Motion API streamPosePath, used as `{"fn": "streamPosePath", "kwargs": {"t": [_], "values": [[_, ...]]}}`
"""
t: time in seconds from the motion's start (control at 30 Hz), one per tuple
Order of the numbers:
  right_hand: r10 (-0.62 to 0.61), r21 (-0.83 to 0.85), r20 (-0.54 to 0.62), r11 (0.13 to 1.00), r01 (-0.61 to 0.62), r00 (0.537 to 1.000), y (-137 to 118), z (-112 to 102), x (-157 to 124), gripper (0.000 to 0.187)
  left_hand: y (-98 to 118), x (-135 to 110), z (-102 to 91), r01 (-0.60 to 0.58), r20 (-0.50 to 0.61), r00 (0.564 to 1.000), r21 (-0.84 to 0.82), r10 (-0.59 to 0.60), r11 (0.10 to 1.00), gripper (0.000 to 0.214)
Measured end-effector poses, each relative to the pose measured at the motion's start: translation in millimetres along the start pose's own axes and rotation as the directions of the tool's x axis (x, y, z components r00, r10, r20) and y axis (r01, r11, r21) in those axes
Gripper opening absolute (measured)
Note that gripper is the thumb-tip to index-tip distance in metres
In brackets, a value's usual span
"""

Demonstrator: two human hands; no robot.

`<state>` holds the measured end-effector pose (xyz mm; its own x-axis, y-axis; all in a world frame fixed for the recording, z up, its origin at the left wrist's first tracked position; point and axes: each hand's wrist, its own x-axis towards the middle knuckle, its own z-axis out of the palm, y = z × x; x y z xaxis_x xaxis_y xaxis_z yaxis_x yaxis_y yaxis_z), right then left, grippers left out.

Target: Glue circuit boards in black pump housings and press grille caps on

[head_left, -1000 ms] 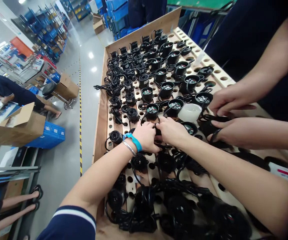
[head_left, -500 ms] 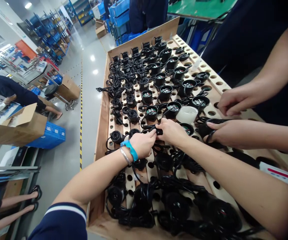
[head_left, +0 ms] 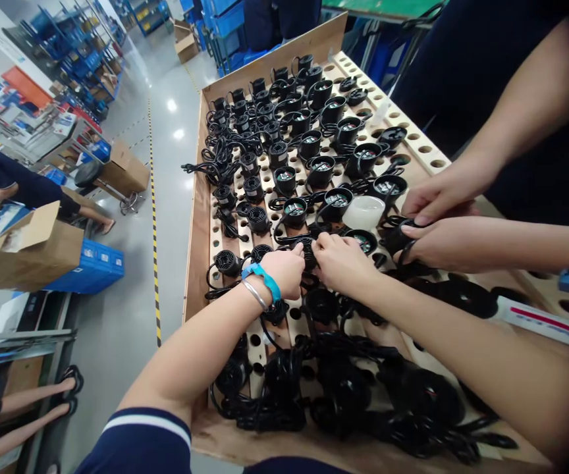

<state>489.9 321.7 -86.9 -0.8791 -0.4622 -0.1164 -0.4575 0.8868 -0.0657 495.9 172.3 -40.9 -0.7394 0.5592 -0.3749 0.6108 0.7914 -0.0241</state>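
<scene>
A wooden tray (head_left: 200, 217) with rows of round holes carries many black round devices with black cords (head_left: 284, 178). My left hand (head_left: 284, 270), with a blue band and a silver bangle at the wrist, and my right hand (head_left: 338, 260) meet over the tray's middle. Both are closed in a pinch on one small black part with its cord (head_left: 308, 250). A white round cap (head_left: 364, 212) lies just beyond my right hand. Black devices and tangled cords (head_left: 344, 395) fill the near end of the tray.
A co-worker's two hands (head_left: 437, 224) reach in from the right and hold a black device beside the white cap. On the left are an open cardboard box (head_left: 27, 247), blue crates (head_left: 94, 263), a floor line of yellow-black tape (head_left: 155, 217) and other people.
My two hands stayed pinched together on the black part, shifting slightly over the tray. The co-worker's upper hand came down onto the device held by the lower hand. The view tilted a little.
</scene>
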Motion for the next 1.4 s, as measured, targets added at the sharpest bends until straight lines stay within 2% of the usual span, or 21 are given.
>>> {"fn": "streamPosePath", "kwargs": {"t": [0.2,0.33,0.47,0.53,0.63,0.87,0.93,1.0,1.13,1.23,1.4], "values": [[0.032,-0.059,-0.014,0.998,-0.032,0.999,-14.4,-0.3,-2.1,0.04,4.4,-0.6,0.5,-0.024,0.0,1.0,0.017,0.024,1.0,0.056],[0.021,-0.074,-0.016,0.997,-0.022,1.0,-8.6,-3.2,-1.3,0.043,4.1,-1.5,1.0,-0.003,-0.015,1.0,0.022,0.004,1.0,0.06],[-0.051,-0.073,-0.001,0.996,0.051,0.999,-0.8,-6.0,-5.6,0.046,0.9,-3.8,6.3,0.027,-0.032,0.999,0.017,-0.026,0.999,0.069],[-0.067,-0.067,0.014,0.995,0.068,0.998,-2.3,-5.1,-8.9,0.048,-0.2,-4.1,9.5,0.025,-0.032,0.999,0.008,-0.024,1.0,0.067],[-0.028,-0.065,0.029,0.997,0.029,0.999,-11.6,-3.3,-11.2,0.047,-0.2,-3.2,11.1,0.007,-0.034,0.999,0.0,-0.007,1.0,0.062],[0.041,-0.053,0.043,0.998,-0.039,0.998,-26.9,-11.3,-11.0,0.034,3.9,-4.6,-9.4,-0.04,-0.081,0.996,0.061,0.045,0.997,0.034],[0.049,-0.046,0.035,0.998,-0.048,0.998,-26.4,-12.0,-11.7,0.032,2.5,-5.1,-10.4,-0.075,-0.142,0.986,0.101,0.089,0.992,0.039],[0.064,-0.039,0.016,0.997,-0.063,0.998,-25.6,-10.5,-12.3,0.036,-0.4,-3.9,-5.2,-0.108,-0.167,0.977,0.13,0.129,0.986,0.053],[0.08,-0.01,-0.004,0.997,-0.08,0.997,-24.9,-6.0,-12.6,0.047,-4.4,1.0,11.3,-0.111,-0.135,0.983,0.116,0.126,0.987,0.077],[0.087,0.014,0.001,0.996,-0.087,0.996,-26.6,-7.4,-12.1,0.045,-2.9,3.5,14.6,-0.111,-0.119,0.985,0.098,0.123,0.989,0.08],[0.101,0.042,0.019,0.994,-0.102,0.995,-32.2,-17.0,-12.9,0.044,1.1,4.1,6.7,-0.091,-0.109,0.989,0.059,0.097,0.994,0.079]]}}
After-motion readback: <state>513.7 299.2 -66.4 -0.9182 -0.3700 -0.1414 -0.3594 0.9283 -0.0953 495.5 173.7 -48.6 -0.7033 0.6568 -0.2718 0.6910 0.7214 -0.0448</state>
